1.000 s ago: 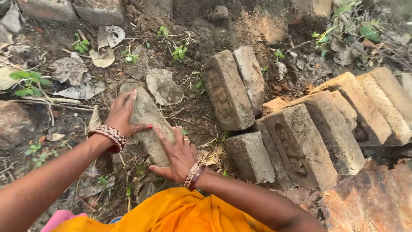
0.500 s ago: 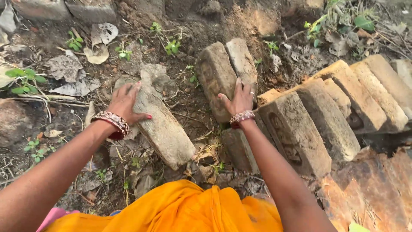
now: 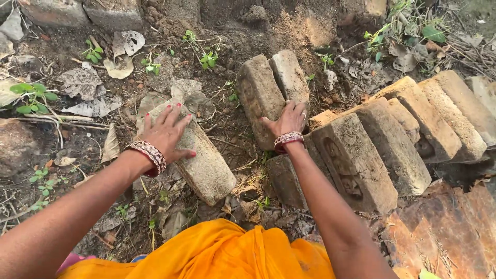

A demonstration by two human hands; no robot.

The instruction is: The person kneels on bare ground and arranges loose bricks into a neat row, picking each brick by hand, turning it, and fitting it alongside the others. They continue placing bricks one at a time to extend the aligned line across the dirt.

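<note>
My left hand (image 3: 168,133) lies flat, fingers spread, on a weathered grey brick (image 3: 204,163) lying slantwise on the dirt. My right hand (image 3: 289,120) rests on the near ends of two grey bricks (image 3: 258,95) that lie side by side on the ground. Both wrists wear red and patterned bangles. Orange cloth (image 3: 217,253) covers my lap at the bottom of the view.
A leaning row of several bricks (image 3: 408,139) runs to the right, with one short brick (image 3: 287,181) below my right wrist. Reddish slabs (image 3: 444,232) lie at the lower right. Dry leaves (image 3: 82,82), small weeds and loose soil cover the ground to the left and behind.
My right hand left the slanted brick and moved right onto the two side-by-side bricks. My left hand shifted from that brick's upper edge onto its face. The brick turned slightly.
</note>
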